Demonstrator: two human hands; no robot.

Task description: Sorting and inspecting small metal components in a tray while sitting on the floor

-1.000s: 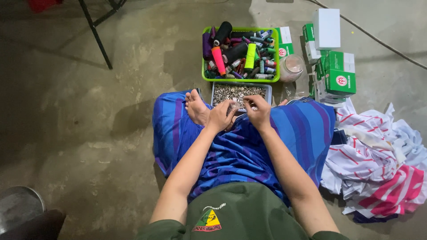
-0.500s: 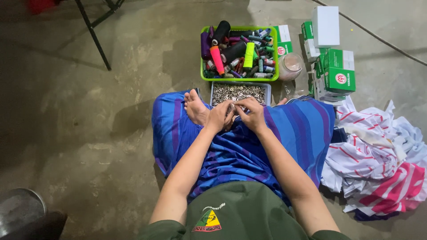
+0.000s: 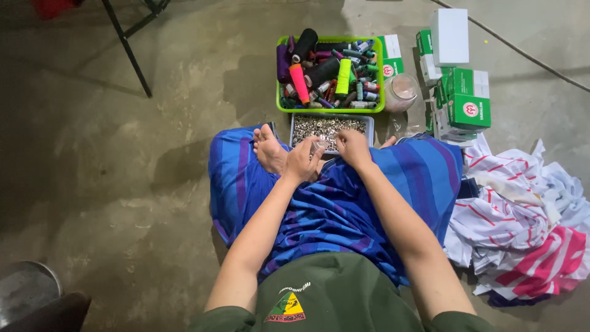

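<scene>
I sit cross-legged on a concrete floor in a blue striped wrap (image 3: 344, 203). My left hand (image 3: 302, 161) and my right hand (image 3: 353, 146) meet over my lap, just in front of a grey tray (image 3: 297, 126) full of small metal pieces. The left hand's fingers pinch a small clear item at the tray's near edge; what it is stays unclear. The right hand's fingers are curled beside it, and whether they hold anything I cannot tell. My bare foot (image 3: 269, 147) lies left of the left hand.
A green basket (image 3: 279, 106) of thread spools stands behind the tray. A clear jar (image 3: 401, 92) and green-and-white boxes (image 3: 468, 98) sit at the right. Striped white, red and pink cloth (image 3: 522, 227) is piled at my right. A black metal leg (image 3: 128, 49) stands at far left.
Both hands stay together at the tray's near edge; the fingers have shifted slightly, with the left hand now a little lower and nearer my foot.
</scene>
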